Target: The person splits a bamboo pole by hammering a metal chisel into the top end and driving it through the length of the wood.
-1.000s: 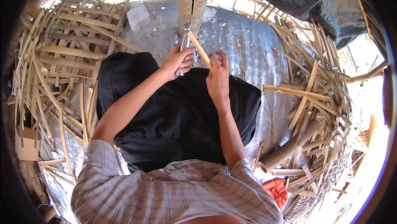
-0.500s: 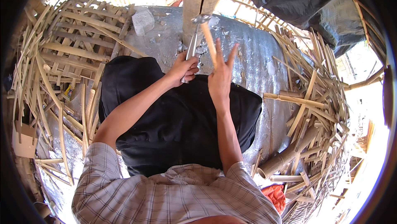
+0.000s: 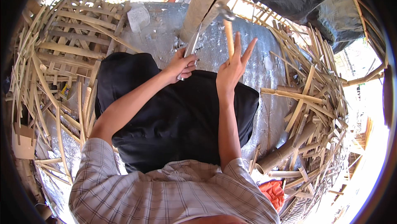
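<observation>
My left hand (image 3: 180, 65) is closed around a chisel-like metal tool (image 3: 193, 44), long, shiny and tapering. Its narrow tip points up at the lower part of a thick brown wooden post (image 3: 201, 7), which leans right and has a dark split along it. Whether the tip touches the wood I cannot tell. My right hand (image 3: 230, 75) grips a hammer by its pale wooden handle (image 3: 229, 38), with two fingers stretched out alongside. The metal hammer head (image 3: 226, 12), a little blurred, is raised in front of the post's right side, above the tool's tip.
Black cloth (image 3: 173, 120) covers my lap. Beneath lies a silvery sheet (image 3: 165, 21) with a pale block (image 3: 138, 18) on it. Bamboo strips (image 3: 306, 96) pile up at right, beside a bamboo tube (image 3: 285, 151). Woven slats (image 3: 78, 38) are at left; orange cloth (image 3: 273, 194) is lower right.
The hammer and my right hand have moved right, and the hammer head slightly up. The post now slants right, where it stood nearly upright. My left hand keeps its grip, with the tool tilted more.
</observation>
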Demonstrator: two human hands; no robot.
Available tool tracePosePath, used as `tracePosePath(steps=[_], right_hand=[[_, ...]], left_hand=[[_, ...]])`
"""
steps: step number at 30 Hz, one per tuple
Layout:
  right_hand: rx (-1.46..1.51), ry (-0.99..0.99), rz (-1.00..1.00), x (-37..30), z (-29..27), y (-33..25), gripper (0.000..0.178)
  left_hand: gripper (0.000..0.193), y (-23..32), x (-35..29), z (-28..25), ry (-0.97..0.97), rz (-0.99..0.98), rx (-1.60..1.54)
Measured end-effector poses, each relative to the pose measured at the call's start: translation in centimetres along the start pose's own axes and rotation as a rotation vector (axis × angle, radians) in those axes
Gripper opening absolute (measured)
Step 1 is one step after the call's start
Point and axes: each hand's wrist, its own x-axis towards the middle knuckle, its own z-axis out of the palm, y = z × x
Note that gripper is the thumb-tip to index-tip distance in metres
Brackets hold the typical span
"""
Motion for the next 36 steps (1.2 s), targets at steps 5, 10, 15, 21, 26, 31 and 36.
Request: tracePosePath(steps=[5,10,15,21,26,31,36], right_hand=[[0.005,-0.178,0.188,-3.0,3.0,5.7,0.057],[-0.103,-0.180,0.183,-2.3,2.2,4.7,0.026],[0.054,-0.047,0.239,-2.0,2.9,3.9,0.020],[-0.250,-0.282,0.247,-1.9,2.3,3.7,0.020],[0.160,-0.155,0.157,-1.3,3.3,0.9,0.026],[-0.179,-0.363,0.196,-1.6,3.8,1.7,0.023],[0.067,-0.235,0.162,-2.2,1.0,0.3,0.017]], left_hand=[[0.014,-0.3,0.1,0.8,0.019,-0.027,-0.006],[0.013,0.8,0.0,-0.2,-0.002,0.014,-0.015],[0.011,0.0,-0.1,0.0,-0.004,0.013,-0.071],[0.010,0.1,0.1,-1.1,0.001,0.024,-0.152],[0.019,0.2,0.3,-0.3,0.015,0.018,-0.115],[0.019,0.7,-0.1,0.2,0.022,0.031,-0.089],[0.012,0.3,0.0,-0.3,0.017,0.029,-0.099]])
